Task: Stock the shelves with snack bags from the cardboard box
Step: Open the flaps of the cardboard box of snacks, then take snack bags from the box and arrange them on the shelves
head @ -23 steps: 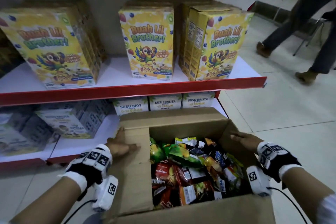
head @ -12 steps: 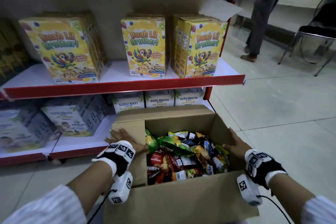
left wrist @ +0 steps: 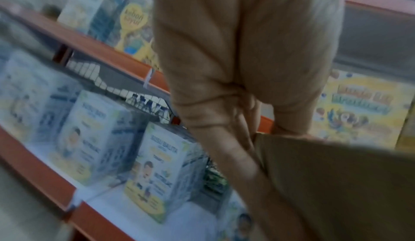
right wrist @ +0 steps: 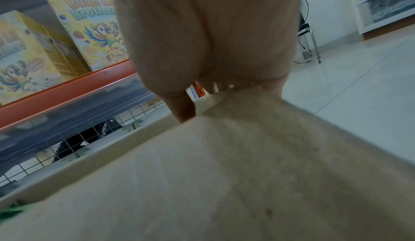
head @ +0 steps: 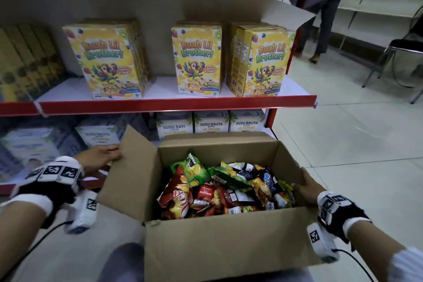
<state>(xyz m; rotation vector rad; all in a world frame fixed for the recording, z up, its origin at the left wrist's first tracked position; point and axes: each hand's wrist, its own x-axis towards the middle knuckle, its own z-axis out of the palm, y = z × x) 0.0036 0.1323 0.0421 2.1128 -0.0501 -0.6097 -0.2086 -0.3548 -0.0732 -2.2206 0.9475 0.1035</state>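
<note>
An open cardboard box stands on the floor before the shelves, full of mixed snack bags in red, green and dark wrappers. My left hand grips the edge of the box's raised left flap. In the left wrist view the fingers curl behind that flap. My right hand holds the top of the right wall. In the right wrist view its thumb hooks over the rim. Neither hand holds a bag.
Yellow cereal boxes stand on the red-edged middle shelf, with gaps between them. Pale milk boxes fill the lower shelf behind the box. A person's legs and a chair are at the back right, on tiled floor.
The left flap, which lay flat under my left hand, now stands tilted up with that hand at its outer edge. My view has pulled up and back from the box.
</note>
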